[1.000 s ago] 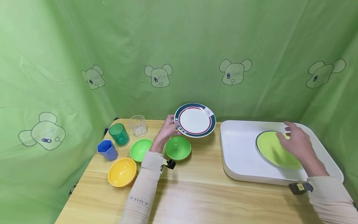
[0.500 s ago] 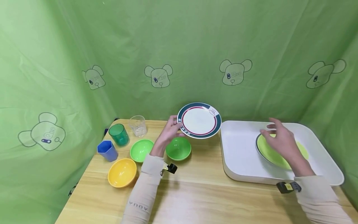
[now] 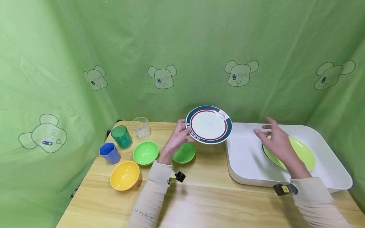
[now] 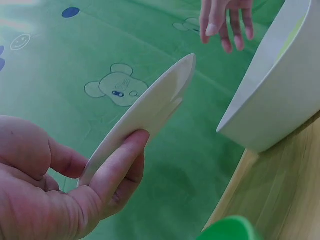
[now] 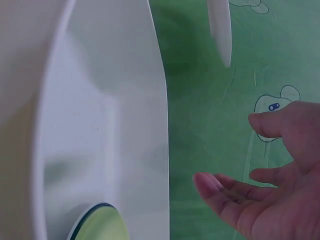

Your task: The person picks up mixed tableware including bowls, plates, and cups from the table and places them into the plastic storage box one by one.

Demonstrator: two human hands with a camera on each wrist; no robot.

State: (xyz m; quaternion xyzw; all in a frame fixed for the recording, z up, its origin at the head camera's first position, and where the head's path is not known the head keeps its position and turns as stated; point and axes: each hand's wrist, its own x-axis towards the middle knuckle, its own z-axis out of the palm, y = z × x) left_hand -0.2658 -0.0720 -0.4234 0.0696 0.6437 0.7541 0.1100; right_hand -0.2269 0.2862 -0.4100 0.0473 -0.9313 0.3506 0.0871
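Observation:
My left hand (image 3: pixel 178 136) pinches the left rim of a white plate (image 3: pixel 208 124) with a dark green band and a red ring, thumb above and fingers beneath. It is held in the air, tilted, between the green bowl (image 3: pixel 184 154) and the white tray (image 3: pixel 242 172). In the left wrist view the plate (image 4: pixel 142 117) shows nearly edge-on. My right hand (image 3: pixel 277 142) hovers over the tray, fingers spread and nothing in them. Below it in the tray lies a yellow-green plate (image 3: pixel 303 153) on a dark-rimmed one, partly hidden by the hand.
On the left of the wooden table (image 3: pixel 199 202) stand a light green bowl (image 3: pixel 145 153), a yellow bowl (image 3: pixel 124 176), a blue cup (image 3: pixel 110 153), a green cup (image 3: pixel 121 136) and a clear glass (image 3: pixel 141 128). A green curtain (image 3: pixel 199 41) hangs behind.
My left hand has carried the white plate to the right, toward the tray. The right hand has moved left over the tray, uncovering more of the yellow-green plate.

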